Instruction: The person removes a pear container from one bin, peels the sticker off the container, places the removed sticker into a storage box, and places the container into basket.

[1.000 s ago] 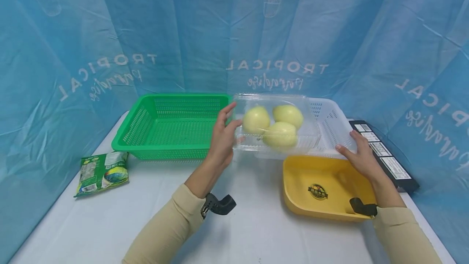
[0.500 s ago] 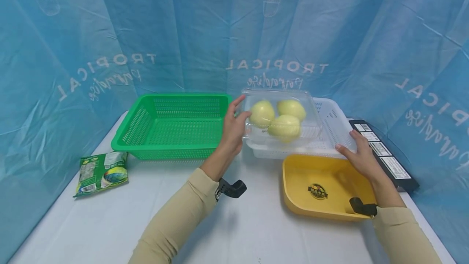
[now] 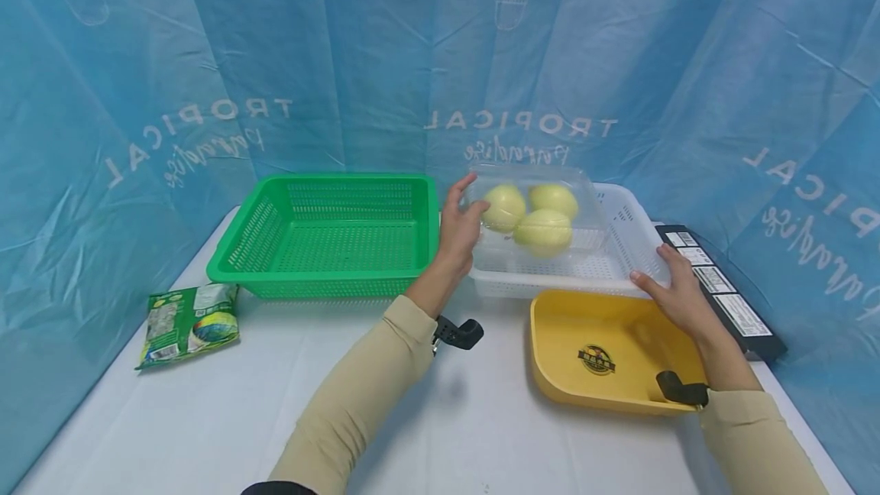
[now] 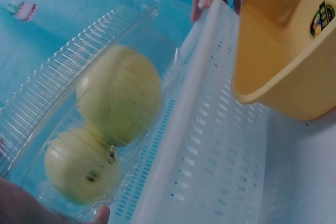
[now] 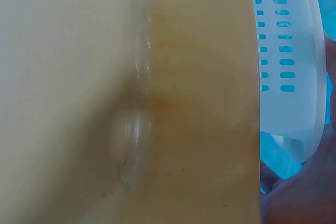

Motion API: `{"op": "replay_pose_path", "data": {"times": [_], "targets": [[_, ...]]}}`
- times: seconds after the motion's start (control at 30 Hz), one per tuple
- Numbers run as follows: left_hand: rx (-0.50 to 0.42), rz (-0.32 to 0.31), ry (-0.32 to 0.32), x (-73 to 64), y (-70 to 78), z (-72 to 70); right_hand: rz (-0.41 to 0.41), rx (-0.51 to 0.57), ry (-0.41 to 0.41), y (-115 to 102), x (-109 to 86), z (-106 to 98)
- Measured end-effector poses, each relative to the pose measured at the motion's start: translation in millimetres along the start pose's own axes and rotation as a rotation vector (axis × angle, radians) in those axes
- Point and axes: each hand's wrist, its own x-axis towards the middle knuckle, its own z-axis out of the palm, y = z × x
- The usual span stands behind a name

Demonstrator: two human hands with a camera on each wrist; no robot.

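Observation:
My left hand (image 3: 459, 226) holds a clear lidded plastic container (image 3: 532, 174) by its left end, thumb and fingers spread over that side. Inside lie three pale yellow-green round fruits (image 3: 543, 232), seen close up through the ribbed plastic in the left wrist view. The container hangs tilted over the white slotted basket (image 3: 635, 247), overlapping its inside in the head view. At that basket's front right corner, my right hand (image 3: 681, 292) grips the rim, with the thumb on the near side. The right wrist view shows fingers round the same corner.
A yellow basin (image 3: 565, 361) stands just in front of the white basket, under my right forearm. To the left is a green slotted basket (image 3: 344, 247), with a green packet (image 3: 192, 327) before it. A long black box (image 3: 730, 296) lies at the right.
My left hand has carried the container of fruits to the right and slightly back, from between the two baskets to over the white one. My right hand has stayed at the corner.

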Motion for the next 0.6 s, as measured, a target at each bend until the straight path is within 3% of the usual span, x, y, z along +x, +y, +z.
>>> {"op": "replay_pose_path", "data": {"times": [0.23,0.6], "targets": [[0.026,0.016,-0.030,10.3,-9.1,9.3,0.007,0.004,-0.004,0,-0.1,0],[0.068,-0.009,-0.027,19.2,-19.5,17.4,0.012,0.010,-0.008,0,-0.1,1]]}}
